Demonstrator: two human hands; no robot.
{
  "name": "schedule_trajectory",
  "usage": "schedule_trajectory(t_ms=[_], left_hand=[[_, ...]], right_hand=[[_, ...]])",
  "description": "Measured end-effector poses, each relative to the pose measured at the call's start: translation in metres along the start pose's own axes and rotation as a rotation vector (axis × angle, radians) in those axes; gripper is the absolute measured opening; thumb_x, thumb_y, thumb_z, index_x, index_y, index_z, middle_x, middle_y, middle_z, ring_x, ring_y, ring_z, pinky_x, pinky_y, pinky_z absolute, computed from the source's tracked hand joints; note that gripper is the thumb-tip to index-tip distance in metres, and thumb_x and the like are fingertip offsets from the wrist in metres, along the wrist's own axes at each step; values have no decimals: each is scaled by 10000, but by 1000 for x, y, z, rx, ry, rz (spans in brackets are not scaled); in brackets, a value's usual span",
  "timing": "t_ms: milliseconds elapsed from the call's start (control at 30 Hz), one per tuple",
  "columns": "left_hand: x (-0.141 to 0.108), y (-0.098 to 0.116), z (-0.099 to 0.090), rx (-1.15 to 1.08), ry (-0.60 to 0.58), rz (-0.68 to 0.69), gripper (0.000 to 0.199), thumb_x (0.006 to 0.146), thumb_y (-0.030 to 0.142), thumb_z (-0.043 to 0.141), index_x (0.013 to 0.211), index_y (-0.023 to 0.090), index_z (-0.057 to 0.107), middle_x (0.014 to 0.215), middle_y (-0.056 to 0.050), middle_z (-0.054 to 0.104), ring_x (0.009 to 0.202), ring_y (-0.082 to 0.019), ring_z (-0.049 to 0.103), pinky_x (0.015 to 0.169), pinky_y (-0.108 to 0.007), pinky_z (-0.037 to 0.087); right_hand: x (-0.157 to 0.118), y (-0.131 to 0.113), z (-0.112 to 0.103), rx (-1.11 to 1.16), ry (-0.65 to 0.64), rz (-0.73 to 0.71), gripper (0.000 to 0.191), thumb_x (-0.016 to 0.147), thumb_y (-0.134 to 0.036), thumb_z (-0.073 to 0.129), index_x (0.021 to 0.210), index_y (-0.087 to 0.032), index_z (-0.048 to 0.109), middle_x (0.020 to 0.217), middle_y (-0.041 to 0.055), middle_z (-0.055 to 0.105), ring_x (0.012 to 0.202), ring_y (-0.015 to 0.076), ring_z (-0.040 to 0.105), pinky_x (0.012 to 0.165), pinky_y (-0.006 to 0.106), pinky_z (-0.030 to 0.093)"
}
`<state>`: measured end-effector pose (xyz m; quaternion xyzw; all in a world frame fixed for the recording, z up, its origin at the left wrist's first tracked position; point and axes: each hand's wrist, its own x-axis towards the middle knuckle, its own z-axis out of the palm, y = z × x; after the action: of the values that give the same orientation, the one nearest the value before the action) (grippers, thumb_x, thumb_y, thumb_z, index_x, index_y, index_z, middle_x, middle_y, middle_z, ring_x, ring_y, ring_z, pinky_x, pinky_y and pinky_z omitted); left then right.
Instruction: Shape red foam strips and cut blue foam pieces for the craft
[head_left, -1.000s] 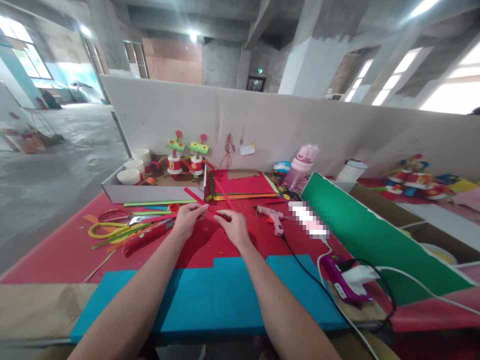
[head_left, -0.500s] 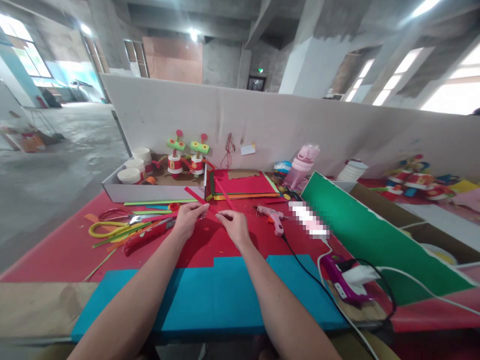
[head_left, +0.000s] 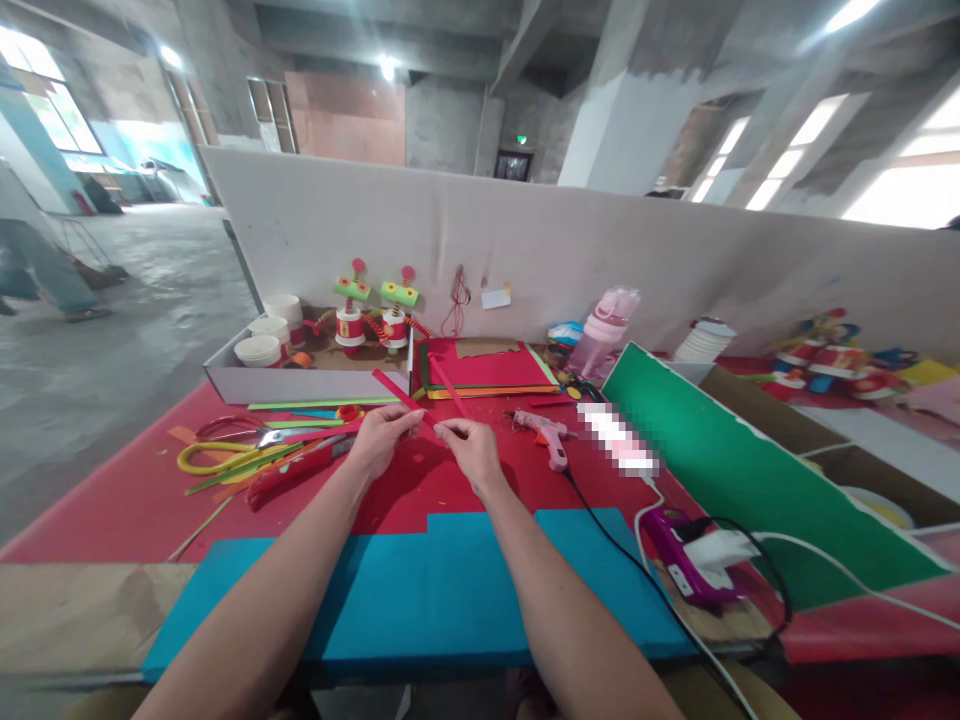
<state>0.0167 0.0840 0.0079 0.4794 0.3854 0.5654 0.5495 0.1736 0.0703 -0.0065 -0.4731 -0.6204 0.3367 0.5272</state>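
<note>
My left hand (head_left: 382,438) is closed in a pinch on a red paper strip (head_left: 395,388), whose free end points up and left. Close beside it, my right hand (head_left: 471,450) pinches a second red strip (head_left: 450,388) that slants up and left. The two hands are a short way apart above the red tabletop (head_left: 405,500). Where the strips meet between the fingertips is too small to tell. A pink glue gun (head_left: 546,432) lies to the right of my right hand. Yellow-handled scissors (head_left: 217,457) lie left of my left hand among coloured strips.
Behind the hands stand a white box (head_left: 300,386) with cups and two paper-cup figures, and stacked coloured paper (head_left: 487,370). A pink bottle (head_left: 606,325), a green panel (head_left: 735,470) and a purple power strip (head_left: 690,565) are at right. Blue sheets (head_left: 420,600) cover the front edge.
My left hand and its strip have shifted slightly to the right. My right hand has barely moved. At far left, a person's legs have come into view.
</note>
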Motion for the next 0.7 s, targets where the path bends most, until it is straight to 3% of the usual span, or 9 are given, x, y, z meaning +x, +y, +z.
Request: schedule_trajectory(t_ms=[200,700], left_hand=[[0,-8,3,128,13,-4,329,542,397,825,496,134,633,480,-2,569,499,-89,461,537,-238,352],[9,11,-20,-30,181,8,335,508,387,845,526,134,626,470,7,545,470,-75,465,483,-218,352]], right_hand=[[-1,-1,-1,-25,-31,-35,236,788,-385,621,792,-185,747,790,44,745,735,208,675,684,281,502],[0,0,-2,23,-85,99,246,720,-391,640,749,-170,744,723,50,733,660,184,644,628,271,470]])
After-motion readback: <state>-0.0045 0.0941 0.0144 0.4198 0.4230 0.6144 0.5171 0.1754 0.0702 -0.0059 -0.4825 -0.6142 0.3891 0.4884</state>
